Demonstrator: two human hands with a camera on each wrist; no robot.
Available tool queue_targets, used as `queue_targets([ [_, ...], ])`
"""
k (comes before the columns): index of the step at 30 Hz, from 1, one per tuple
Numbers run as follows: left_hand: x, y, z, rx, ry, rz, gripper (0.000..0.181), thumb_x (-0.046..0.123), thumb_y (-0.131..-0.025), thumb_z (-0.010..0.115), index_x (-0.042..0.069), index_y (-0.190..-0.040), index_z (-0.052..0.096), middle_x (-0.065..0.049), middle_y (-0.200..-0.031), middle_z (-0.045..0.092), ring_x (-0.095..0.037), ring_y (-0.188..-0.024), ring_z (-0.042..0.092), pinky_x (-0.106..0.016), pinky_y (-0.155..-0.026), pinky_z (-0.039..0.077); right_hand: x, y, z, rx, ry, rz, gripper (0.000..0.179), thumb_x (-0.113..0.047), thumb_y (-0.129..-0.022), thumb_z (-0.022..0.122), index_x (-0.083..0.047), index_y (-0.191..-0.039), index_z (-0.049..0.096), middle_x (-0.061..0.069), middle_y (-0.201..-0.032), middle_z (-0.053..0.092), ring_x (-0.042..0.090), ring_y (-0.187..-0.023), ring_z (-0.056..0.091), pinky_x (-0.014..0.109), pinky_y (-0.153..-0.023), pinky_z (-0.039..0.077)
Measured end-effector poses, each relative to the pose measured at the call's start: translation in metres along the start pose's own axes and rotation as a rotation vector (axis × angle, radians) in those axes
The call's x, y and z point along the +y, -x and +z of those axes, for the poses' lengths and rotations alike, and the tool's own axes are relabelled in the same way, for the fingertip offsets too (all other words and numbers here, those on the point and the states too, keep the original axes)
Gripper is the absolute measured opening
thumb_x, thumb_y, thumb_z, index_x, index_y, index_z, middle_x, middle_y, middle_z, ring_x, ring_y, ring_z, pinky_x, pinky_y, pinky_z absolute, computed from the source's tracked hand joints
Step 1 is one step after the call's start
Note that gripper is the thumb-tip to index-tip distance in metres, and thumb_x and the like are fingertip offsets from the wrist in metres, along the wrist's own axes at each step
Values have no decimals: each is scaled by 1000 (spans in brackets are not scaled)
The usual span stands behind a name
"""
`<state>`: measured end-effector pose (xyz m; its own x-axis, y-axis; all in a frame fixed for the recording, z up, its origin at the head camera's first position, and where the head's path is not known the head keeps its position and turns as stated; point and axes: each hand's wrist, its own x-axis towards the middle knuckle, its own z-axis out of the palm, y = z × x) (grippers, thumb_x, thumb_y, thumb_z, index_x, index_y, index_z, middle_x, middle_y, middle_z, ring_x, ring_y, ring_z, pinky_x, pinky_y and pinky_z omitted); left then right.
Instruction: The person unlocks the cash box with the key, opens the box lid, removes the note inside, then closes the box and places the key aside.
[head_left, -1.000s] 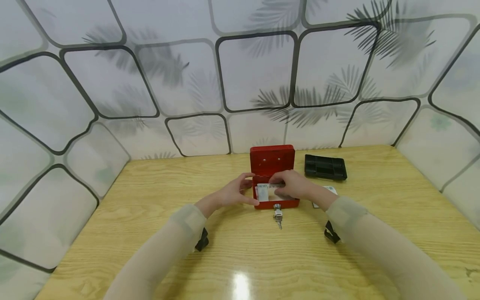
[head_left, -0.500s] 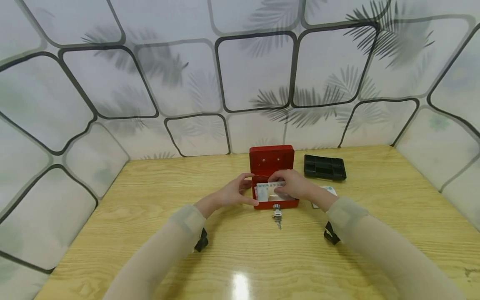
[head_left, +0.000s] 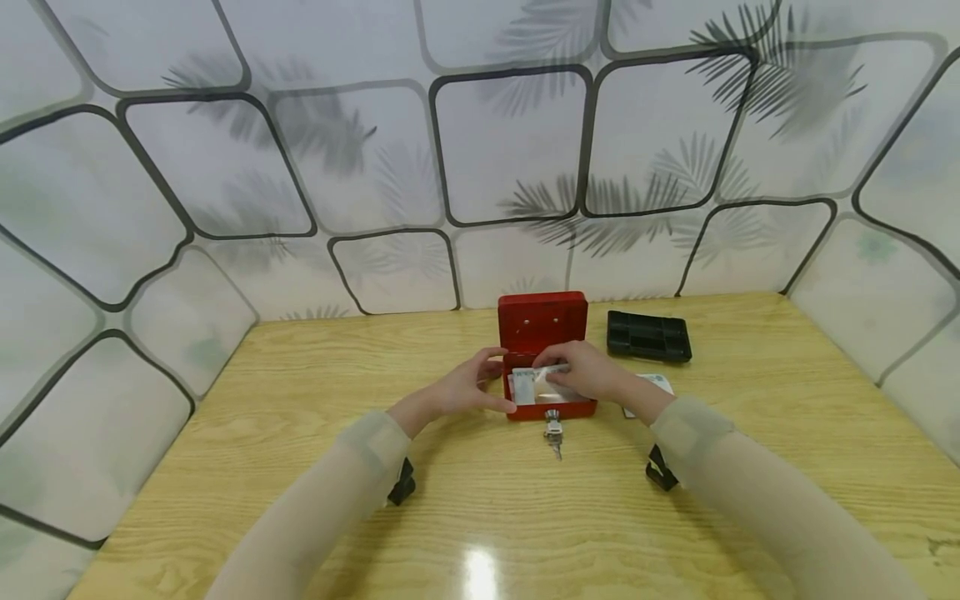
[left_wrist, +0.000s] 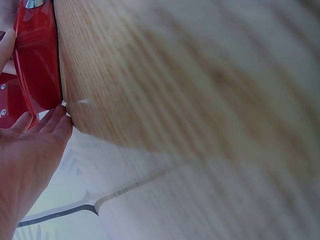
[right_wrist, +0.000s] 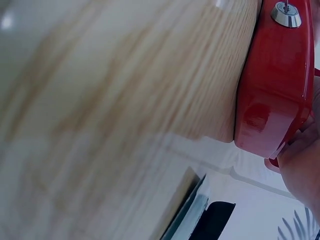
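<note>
A red metal cash box (head_left: 525,412) stands on the table with its lid (head_left: 542,321) raised. Inside lie pale banknotes (head_left: 523,387). My left hand (head_left: 467,386) holds the box's left end, thumb at the front corner and fingers along the side; the left wrist view shows its fingertips (left_wrist: 62,117) against the red wall. My right hand (head_left: 588,369) reaches in from the right and pinches a banknote (head_left: 551,371) with thumb and fingers. In the right wrist view the box wall hides those fingertips. Keys (head_left: 554,437) hang from the lock (right_wrist: 286,15) in front.
A black compartment tray (head_left: 648,336) lies right of the box, near the back of the wooden table (head_left: 480,492). Under my right forearm a light printed paper (head_left: 658,382) is partly covered. Behind the table rises a patterned wall (head_left: 517,142).
My right hand's fingers have shifted slightly left in the box, and the banknote under them has tilted and moved a little. My left hand stays at the box's left end.
</note>
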<state>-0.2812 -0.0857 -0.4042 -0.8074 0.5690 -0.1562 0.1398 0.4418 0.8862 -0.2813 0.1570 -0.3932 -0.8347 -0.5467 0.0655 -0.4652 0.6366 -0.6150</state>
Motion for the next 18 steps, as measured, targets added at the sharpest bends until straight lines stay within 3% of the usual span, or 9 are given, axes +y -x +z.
queue_targets([
  [9,-1,-1,0,3,-11,6,81,16,-84,78,12,-149,28,-16,-148,39,-31,-138,34,-49,-111,28,1,-1,-1,55,-10,-39,20,1,-92,64,-4,-110,69,9,-110,68,30,-107,61,49,-94,47],
  [18,2,1,1,9,9,-4,81,13,-84,77,11,-149,28,-17,-148,39,-32,-138,34,-50,-111,27,-5,1,-19,101,-98,-10,22,-3,-95,60,-4,-116,67,12,-115,65,31,-110,59,50,-96,46],
])
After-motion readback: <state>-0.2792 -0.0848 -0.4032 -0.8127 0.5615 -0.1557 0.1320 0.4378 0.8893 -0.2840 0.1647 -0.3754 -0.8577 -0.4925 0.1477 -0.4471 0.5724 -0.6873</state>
